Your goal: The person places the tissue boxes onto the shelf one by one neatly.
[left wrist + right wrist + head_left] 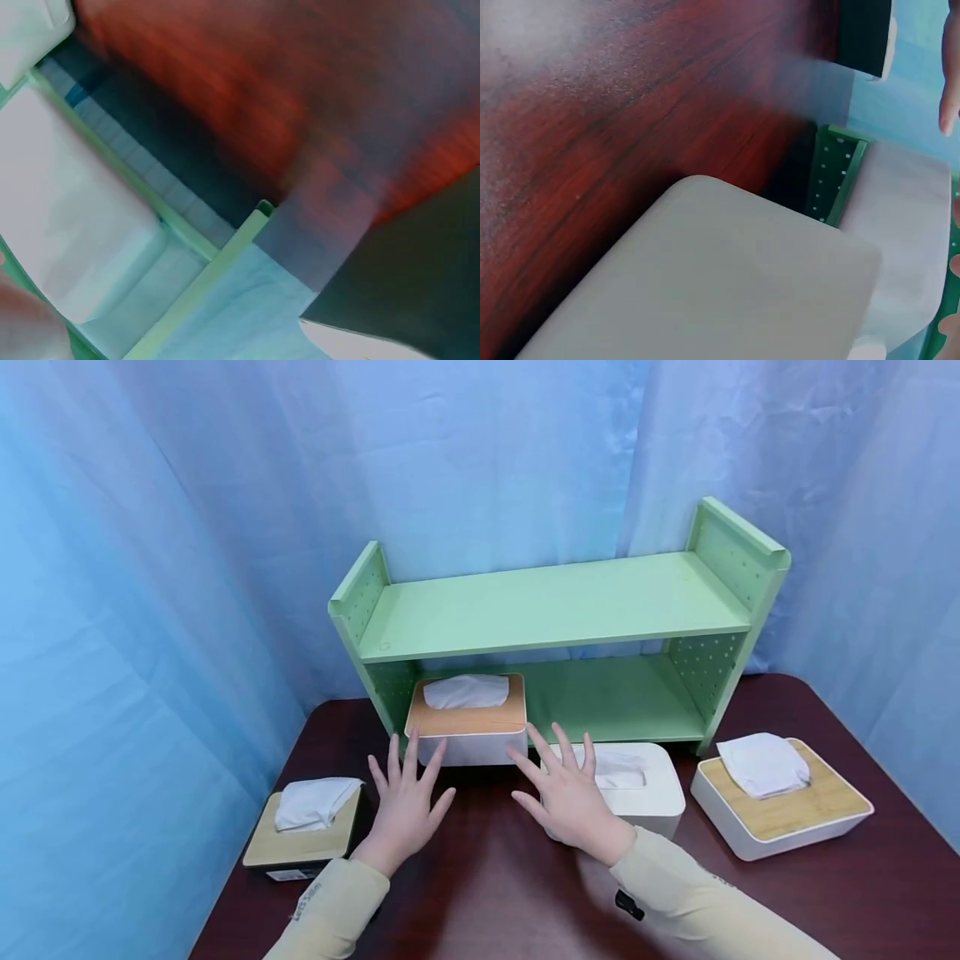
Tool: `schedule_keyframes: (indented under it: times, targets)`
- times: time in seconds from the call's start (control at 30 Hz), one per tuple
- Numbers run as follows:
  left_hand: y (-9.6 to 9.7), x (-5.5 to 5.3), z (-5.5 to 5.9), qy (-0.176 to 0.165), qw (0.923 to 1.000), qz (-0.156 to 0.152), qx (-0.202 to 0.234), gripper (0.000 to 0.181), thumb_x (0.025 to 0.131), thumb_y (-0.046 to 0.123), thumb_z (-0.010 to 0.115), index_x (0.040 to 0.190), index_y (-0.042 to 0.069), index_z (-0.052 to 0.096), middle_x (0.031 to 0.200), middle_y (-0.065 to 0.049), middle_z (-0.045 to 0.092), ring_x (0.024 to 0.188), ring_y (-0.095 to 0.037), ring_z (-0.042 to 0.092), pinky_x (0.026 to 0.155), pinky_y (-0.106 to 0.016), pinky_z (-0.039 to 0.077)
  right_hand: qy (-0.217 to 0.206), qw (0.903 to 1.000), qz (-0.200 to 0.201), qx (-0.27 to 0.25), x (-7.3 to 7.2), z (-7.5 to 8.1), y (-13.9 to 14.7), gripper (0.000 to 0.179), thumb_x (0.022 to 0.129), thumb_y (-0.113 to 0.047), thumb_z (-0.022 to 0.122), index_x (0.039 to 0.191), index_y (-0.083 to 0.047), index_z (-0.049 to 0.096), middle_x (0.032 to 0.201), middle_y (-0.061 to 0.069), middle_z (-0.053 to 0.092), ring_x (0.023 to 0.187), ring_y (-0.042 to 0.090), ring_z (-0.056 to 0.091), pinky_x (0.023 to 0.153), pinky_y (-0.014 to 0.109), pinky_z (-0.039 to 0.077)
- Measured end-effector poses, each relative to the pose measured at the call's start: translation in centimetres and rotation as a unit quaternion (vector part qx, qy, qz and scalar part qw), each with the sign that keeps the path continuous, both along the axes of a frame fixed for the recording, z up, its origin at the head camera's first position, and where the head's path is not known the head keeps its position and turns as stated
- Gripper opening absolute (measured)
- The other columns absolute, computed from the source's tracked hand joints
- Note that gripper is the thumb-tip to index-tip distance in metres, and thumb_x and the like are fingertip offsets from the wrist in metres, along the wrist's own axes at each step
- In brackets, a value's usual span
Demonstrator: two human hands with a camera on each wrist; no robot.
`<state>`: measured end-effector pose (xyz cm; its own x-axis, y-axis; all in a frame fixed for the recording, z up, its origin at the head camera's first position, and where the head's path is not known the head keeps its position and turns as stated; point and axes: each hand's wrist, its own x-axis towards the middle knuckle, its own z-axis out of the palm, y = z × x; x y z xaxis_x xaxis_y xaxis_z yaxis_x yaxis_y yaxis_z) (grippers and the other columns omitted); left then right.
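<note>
A white tissue box with an orange-brown wooden lid (480, 750) sits at the left end of the green shelf's lower tier, a tissue lying on top. My left hand (405, 814), fingers spread, hovers in front of its left side and holds nothing. Likewise spread and holding nothing, my right hand (573, 802) is above the front of an all-white tissue box (663, 777), partly hiding it. In the right wrist view this white box (720, 277) looms close, with the shelf's box (900, 202) beyond. A black tissue box with a pale wooden lid (300, 847) stands left of my left hand.
The two-tier green shelf (562, 602) stands at the back of the dark red-brown table (495, 893). Another white tissue box with a bamboo lid (832, 806) is at the right. Blue curtains (487, 460) hang behind and on both sides.
</note>
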<state>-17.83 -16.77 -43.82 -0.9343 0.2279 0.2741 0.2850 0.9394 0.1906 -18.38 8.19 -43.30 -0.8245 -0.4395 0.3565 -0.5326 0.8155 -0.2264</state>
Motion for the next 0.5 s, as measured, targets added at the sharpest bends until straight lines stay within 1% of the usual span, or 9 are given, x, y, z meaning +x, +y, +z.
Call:
schedule_keyframes:
  times: [0.1, 0.17, 0.23, 0.4, 0.5]
  targets:
    - [0.0, 0.3, -0.4, -0.018, 0.9994, 0.015, -0.025, 0.067, 0.095, 0.045, 0.051, 0.152, 0.024, 0.023, 0.160, -0.013, -0.004, 0.142, -0.046, -0.005, 0.103, -0.073, -0.002, -0.001, 0.9999, -0.006, 0.014, 0.1, -0.3, 0.0, 0.053, 0.093, -0.041, 0.057, 0.142, -0.024, 0.046, 0.156, 0.009, 0.024, 0.142, 0.040, 0.015, 0.105, 0.068, 0.002]
    - [0.0, 0.3, -0.7, -0.027, 0.9989, 0.021, -0.033, 0.066, 0.095, 0.046, 0.049, 0.152, 0.025, 0.022, 0.160, -0.012, -0.005, 0.143, -0.045, -0.008, 0.103, -0.073, -0.003, 0.003, 0.9998, -0.008, 0.017, 0.0, -0.4, -0.1, 0.053, 0.092, -0.041, 0.057, 0.142, -0.024, 0.046, 0.156, 0.008, 0.025, 0.142, 0.040, 0.015, 0.105, 0.068, 0.002]
    - [-0.1, 0.2, -0.8, -0.029, 0.9984, 0.026, -0.041, 0.066, 0.095, 0.047, 0.048, 0.152, 0.025, 0.022, 0.160, -0.012, -0.004, 0.143, -0.045, -0.008, 0.103, -0.074, -0.003, 0.003, 0.9998, -0.009, 0.016, -0.1, -0.4, -0.2, 0.054, 0.092, -0.040, 0.058, 0.141, -0.023, 0.046, 0.156, 0.007, 0.026, 0.142, 0.040, 0.015, 0.105, 0.068, 0.002]
    - [-0.4, -0.1, -0.8, -0.011, 0.9990, 0.029, -0.033, 0.064, 0.095, 0.046, 0.050, 0.150, 0.023, 0.028, 0.160, -0.014, 0.005, 0.142, -0.047, -0.004, 0.101, -0.076, -0.002, 0.007, 0.9996, -0.014, 0.022, -0.5, -0.2, -0.5, 0.054, 0.092, -0.044, 0.056, 0.141, -0.023, 0.047, 0.155, 0.006, 0.028, 0.141, 0.042, 0.016, 0.105, 0.069, 0.001]
    - [-0.6, -0.5, -0.6, -0.006, 0.9992, 0.032, -0.024, 0.065, 0.095, 0.047, 0.050, 0.150, 0.022, 0.028, 0.159, -0.014, 0.008, 0.143, -0.047, -0.003, 0.101, -0.075, -0.003, 0.004, 0.9995, -0.021, 0.025, -0.9, -0.1, -0.7, 0.054, 0.093, -0.047, 0.054, 0.142, -0.025, 0.046, 0.155, 0.005, 0.029, 0.142, 0.042, 0.015, 0.105, 0.069, 0.000]
